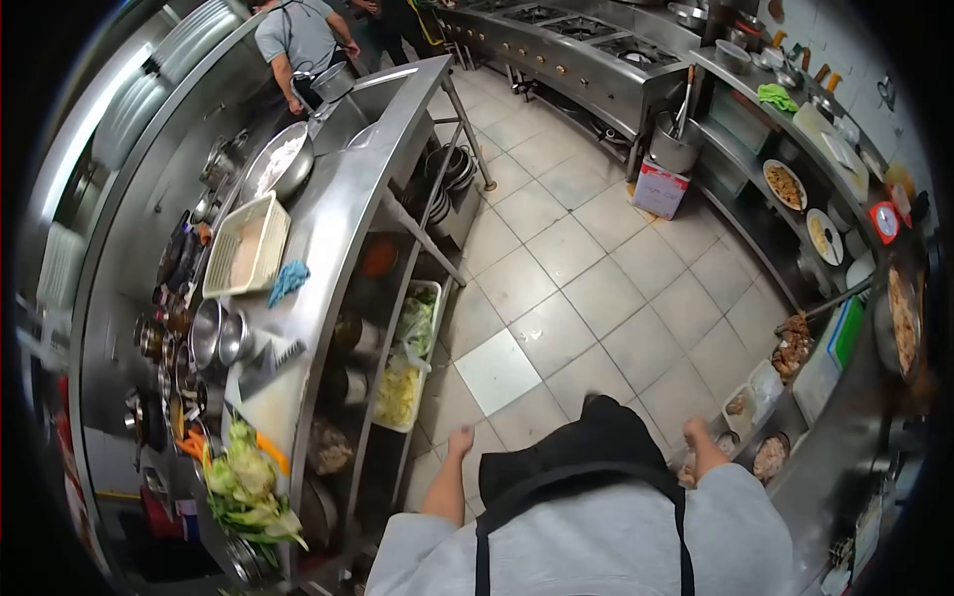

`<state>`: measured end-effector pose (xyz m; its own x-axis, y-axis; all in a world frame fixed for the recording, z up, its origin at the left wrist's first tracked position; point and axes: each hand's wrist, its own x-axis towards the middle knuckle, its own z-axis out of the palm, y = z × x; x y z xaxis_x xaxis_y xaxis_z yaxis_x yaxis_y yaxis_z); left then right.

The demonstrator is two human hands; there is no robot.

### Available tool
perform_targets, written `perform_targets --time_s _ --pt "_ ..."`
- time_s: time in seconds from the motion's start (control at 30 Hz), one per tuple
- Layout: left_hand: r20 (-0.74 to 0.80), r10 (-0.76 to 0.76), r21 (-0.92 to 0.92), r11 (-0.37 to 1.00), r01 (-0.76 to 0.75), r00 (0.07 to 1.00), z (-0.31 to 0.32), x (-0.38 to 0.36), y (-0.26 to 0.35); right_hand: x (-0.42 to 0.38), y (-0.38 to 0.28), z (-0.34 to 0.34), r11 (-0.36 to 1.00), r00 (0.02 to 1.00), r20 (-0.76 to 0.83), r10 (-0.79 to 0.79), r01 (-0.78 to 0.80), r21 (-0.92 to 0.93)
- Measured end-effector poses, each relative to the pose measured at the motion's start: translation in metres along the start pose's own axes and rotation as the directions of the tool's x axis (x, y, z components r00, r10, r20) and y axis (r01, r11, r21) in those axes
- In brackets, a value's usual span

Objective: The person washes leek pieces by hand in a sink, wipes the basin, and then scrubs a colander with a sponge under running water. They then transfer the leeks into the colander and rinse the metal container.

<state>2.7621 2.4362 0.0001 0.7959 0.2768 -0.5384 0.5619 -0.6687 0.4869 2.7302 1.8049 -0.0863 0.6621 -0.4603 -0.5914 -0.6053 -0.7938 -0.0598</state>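
Observation:
My left hand hangs beside the black apron, over the floor tiles. Its fingers look curled in, and nothing shows in them. On the other side, my right hand hangs near the right-hand counter, also loosely closed with no object visible. Closest to the right hand are a bowl of pale meat pieces and a clear plastic tub. Across from my left hand, a tray of chopped yellow and green vegetables sits on a lower shelf. Neither hand touches these things.
On the left steel counter stand a cream basket, a large metal bowl, a knife and leafy celery. A stove lines the back. A pot rests on a box. Another person stands far left.

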Motion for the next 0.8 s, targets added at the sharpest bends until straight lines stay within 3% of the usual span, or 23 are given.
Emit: perform_targets --time_s 0.03,0.07,0.1,0.13,0.2,0.23,0.27,0.3,0.37,0.4,0.43,0.47,0.53,0.57,0.6,0.7,0.8 --pt "-0.142 0.164 -0.054 0.983 -0.173 0.976 -0.018 0.05 0.032 -0.058 -0.05 -0.087 0.76 0.921 0.377 -0.102 0.317 -0.567" --pt "-0.157 0.253 -0.076 0.961 -0.267 0.955 -0.041 0.09 0.073 -0.023 -0.021 -0.048 0.852 0.967 0.247 0.059 0.08 -0.518" --pt "-0.245 0.352 -0.085 0.92 -0.381 0.903 -0.058 0.123 0.115 -0.025 -0.04 -0.073 0.929 0.91 0.346 0.228 -0.097 -0.357" --pt "-0.242 0.32 -0.185 0.911 -0.367 0.916 -0.068 0.161 0.15 -0.031 -0.061 -0.106 0.931 0.808 0.464 0.363 -0.296 -0.212" --pt "-0.248 0.36 -0.252 0.872 -0.419 0.899 -0.074 0.231 0.194 0.027 -0.054 -0.082 0.861 0.745 0.431 0.508 -0.423 -0.284" --pt "-0.146 0.256 -0.362 0.885 -0.293 0.956 -0.078 0.245 0.219 0.07 -0.073 -0.088 0.862 0.746 0.435 0.505 -0.417 -0.288" --pt "-0.039 0.164 -0.449 0.878 -0.164 0.986 -0.087 0.26 0.253 0.116 -0.101 -0.094 0.883 0.803 0.368 0.469 -0.426 -0.197" --pt "-0.031 0.146 -0.431 0.89 -0.145 0.989 -0.092 0.272 0.273 0.141 -0.123 -0.091 0.895 0.838 0.315 0.445 -0.429 -0.124" --pt "0.221 -0.039 -0.565 0.809 0.161 0.974 -0.1 0.307 0.313 0.183 -0.169 -0.095 0.907 0.892 0.194 0.408 -0.421 0.027" --pt "0.268 -0.098 -0.586 0.773 0.243 0.958 -0.103 0.33 0.327 0.2 -0.221 -0.123 0.949 0.949 0.068 0.309 -0.312 0.042" --pt "0.267 -0.121 -0.621 0.737 0.267 0.956 -0.108 0.35 0.338 0.192 -0.298 -0.198 0.995 0.988 0.133 0.08 -0.071 -0.072" --pt "0.269 -0.145 -0.657 0.695 0.292 0.952 -0.113 0.369 0.353 0.256 -0.323 -0.169 0.996 0.996 0.09 0.024 -0.016 -0.087" --pt "0.291 -0.165 -0.702 0.633 0.328 0.942 -0.121 0.411 0.375 0.289 -0.44 -0.221 0.989 0.999 -0.034 0.035 -0.03 0.147" --pt "0.299 -0.168 -0.745 0.574 0.34 0.939 -0.127 0.44 0.386 0.31 -0.488 -0.235 0.968 0.987 -0.08 -0.137 0.151 0.2" --pt "0.306 -0.18 -0.74 0.572 0.353 0.935 -0.127 0.471 0.393 0.333 -0.539 -0.244 0.958 0.973 -0.115 -0.199 0.218 0.188" --pt "0.326 -0.187 -0.842 0.388 0.375 0.927 -0.125 0.578 0.409 0.394 -0.674 -0.259 0.902 0.961 -0.081 -0.265 0.276 0.332" --pt "0.306 -0.271 -0.879 0.288 0.38 0.913 -0.123 0.689 0.438 0.44 -0.787 -0.267 0.849 0.96 -0.048 -0.277 0.267 0.455"
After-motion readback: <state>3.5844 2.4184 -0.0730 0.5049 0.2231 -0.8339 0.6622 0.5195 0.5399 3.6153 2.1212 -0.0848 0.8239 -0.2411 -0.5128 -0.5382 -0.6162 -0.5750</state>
